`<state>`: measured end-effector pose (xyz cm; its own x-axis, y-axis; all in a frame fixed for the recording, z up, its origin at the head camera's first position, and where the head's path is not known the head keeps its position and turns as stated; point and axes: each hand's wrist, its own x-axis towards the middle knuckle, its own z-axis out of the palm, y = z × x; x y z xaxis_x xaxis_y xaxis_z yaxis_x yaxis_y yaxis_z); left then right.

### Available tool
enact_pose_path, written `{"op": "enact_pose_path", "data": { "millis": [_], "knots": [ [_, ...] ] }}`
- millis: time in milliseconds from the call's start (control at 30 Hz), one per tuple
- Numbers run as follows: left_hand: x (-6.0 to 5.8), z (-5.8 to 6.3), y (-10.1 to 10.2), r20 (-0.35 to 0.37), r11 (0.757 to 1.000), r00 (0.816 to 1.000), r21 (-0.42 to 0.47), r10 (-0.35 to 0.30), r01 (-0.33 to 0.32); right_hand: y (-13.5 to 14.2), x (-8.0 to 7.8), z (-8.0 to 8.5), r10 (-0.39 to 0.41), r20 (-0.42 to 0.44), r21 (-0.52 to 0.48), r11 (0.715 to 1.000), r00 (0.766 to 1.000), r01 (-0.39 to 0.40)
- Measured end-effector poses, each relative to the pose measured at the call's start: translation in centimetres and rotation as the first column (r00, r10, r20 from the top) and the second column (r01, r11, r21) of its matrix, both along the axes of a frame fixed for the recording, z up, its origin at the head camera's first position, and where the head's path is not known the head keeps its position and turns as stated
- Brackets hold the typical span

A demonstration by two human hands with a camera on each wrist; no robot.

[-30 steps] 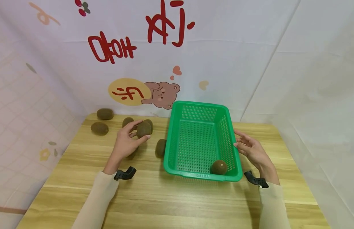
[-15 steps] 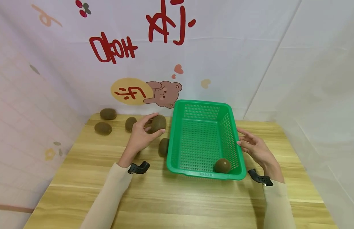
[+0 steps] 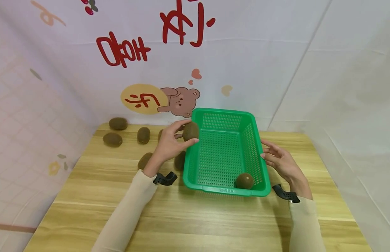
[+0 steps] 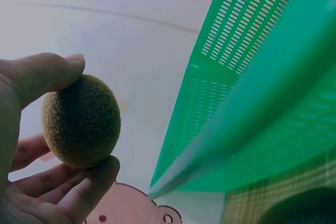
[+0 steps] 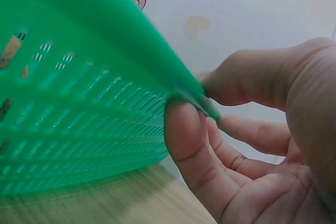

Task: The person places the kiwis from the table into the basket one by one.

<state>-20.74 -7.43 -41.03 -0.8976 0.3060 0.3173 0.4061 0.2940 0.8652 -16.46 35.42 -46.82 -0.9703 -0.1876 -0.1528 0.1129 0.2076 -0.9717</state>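
Observation:
My left hand [image 3: 170, 145] holds a brown kiwi [image 3: 191, 131] between thumb and fingers, over the left rim of the green plastic basket [image 3: 226, 191]. In the left wrist view this fuzzy kiwi [image 4: 81, 121] is gripped at its two ends, apart from the basket wall. My right hand [image 3: 284, 165] pinches the basket's right rim; the right wrist view shows thumb and fingers [image 5: 186, 129] on either side of that rim [image 5: 173, 72]. Inside the basket, another kiwi [image 3: 244, 181] lies in the near right corner.
Several kiwis lie on the wooden table [image 3: 182, 224] left of the basket: a back-left one [image 3: 118, 123], one in front of it [image 3: 112, 139], an upright one [image 3: 143, 135]. Others [image 3: 145, 161] are partly hidden by my left arm. A printed cloth [image 3: 245, 63] hangs behind.
My left hand has carried its kiwi rightward from the group on the table to the basket's left rim. The right hand keeps its hold on the basket, which stays in place.

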Motion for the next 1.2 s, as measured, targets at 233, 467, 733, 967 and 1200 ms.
{"op": "enact_pose_path", "data": {
  "millis": [233,467,733,967,1200],
  "knots": [
    [-0.2,0.8,1.4,-0.002,0.998,0.999,-0.023,-0.05,0.05,0.1,-0.1,0.0,-0.001,-0.013,-0.036,0.999,1.0,0.0],
    [-0.2,0.7,2.0,-0.035,0.993,0.997,-0.102,-0.062,0.058,0.1,-0.3,-0.2,0.007,-0.014,-0.028,1.0,1.0,-0.008],
    [0.1,0.4,1.4,-0.068,0.995,0.997,-0.093,-0.044,0.037,-0.3,-0.2,0.0,0.003,-0.025,-0.036,0.999,1.0,-0.003],
    [0.1,0.1,0.2,-0.121,0.991,0.993,-0.136,-0.005,-0.012,-0.4,0.0,0.2,-0.006,-0.017,-0.03,1.0,1.0,0.006],
    [0.1,-0.4,-1.2,-0.15,0.972,0.989,-0.23,0.013,-0.048,-0.2,0.3,0.2,-0.008,-0.01,-0.035,0.999,1.0,0.008]
  ]
}}
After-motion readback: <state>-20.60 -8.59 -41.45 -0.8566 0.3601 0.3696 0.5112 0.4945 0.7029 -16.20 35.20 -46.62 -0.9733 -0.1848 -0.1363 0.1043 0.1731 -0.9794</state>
